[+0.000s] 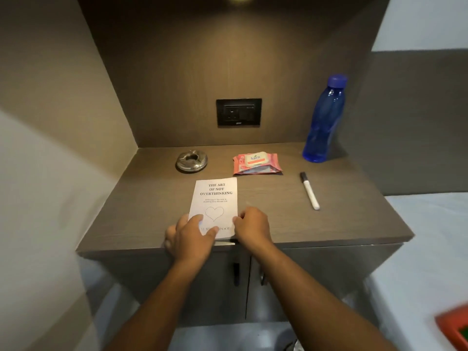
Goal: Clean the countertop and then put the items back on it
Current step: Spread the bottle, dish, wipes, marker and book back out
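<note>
Forearms: both reach forward from the bottom of the view, meeting at the front edge of the countertop [354, 224].
Left hand [188, 235]: lies on the lower left corner of the book [214, 206], fingers spread over the cover and thumb along the bottom print; it looks to be pressing or dragging rather than closing round anything, though the fingers nearest the counter edge are hidden.
Right hand [253, 226]: fingertips pinch the book's right edge, knuckles curled, so this hand grasps the book.
Book: flat, title facing up, its near end level with or slightly over the counter's front edge, under both hands. Likely pulled to the edge so fingers can get beneath it and lift.
Ashtray [192, 161]: metal, beyond the left hand, toward the back wall, well apart from the book.
Wipes pack [257, 163]: beyond the right hand, just past the book's far right corner, not touching it.
Marker [309, 190]: to the right of the right hand, lying lengthwise, cap end away.
Blue bottle [325, 117]: upright, far right corner, beyond the marker.
Socket [238, 112]: on the back wall.
Stage, as a judgement: clearing has only begun; all five items sit on the surface, and wiping appears not yet started.
Risk: thin book could slip off the edge if the pinch is loose.
</note>
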